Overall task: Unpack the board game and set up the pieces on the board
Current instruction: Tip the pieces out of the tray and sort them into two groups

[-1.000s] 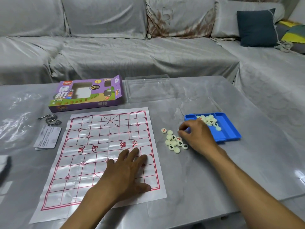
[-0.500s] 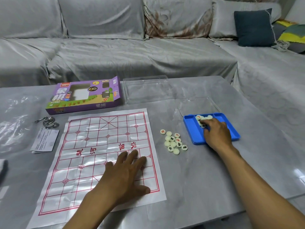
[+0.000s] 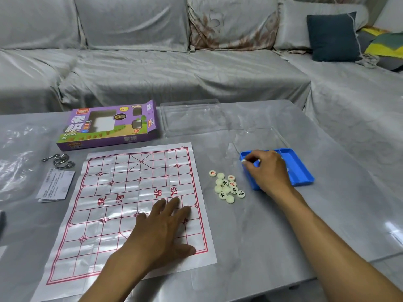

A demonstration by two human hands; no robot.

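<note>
A white paper board (image 3: 113, 192) with a red grid lies flat on the grey table. My left hand (image 3: 161, 232) presses on its near right part with straight fingers. Several cream round pieces (image 3: 226, 187) lie in a small cluster on the table just right of the board. My right hand (image 3: 267, 171) is over the left end of the blue tray (image 3: 298, 168), its fingers curled around white pieces that show between thumb and fingertips. The hand hides most of the tray's inside.
The purple game box (image 3: 109, 125) lies behind the board. A clear plastic lid (image 3: 192, 118) sits to its right, another clear cover (image 3: 259, 138) behind the tray. Metal ring puzzles (image 3: 58, 162), a leaflet (image 3: 55, 185) and plastic wrap (image 3: 17, 162) are at the left. A covered sofa stands beyond.
My right hand went from the piece cluster to the tray, then shifted to the tray's left end and gathered pieces. The left hand stayed pressed on the board.
</note>
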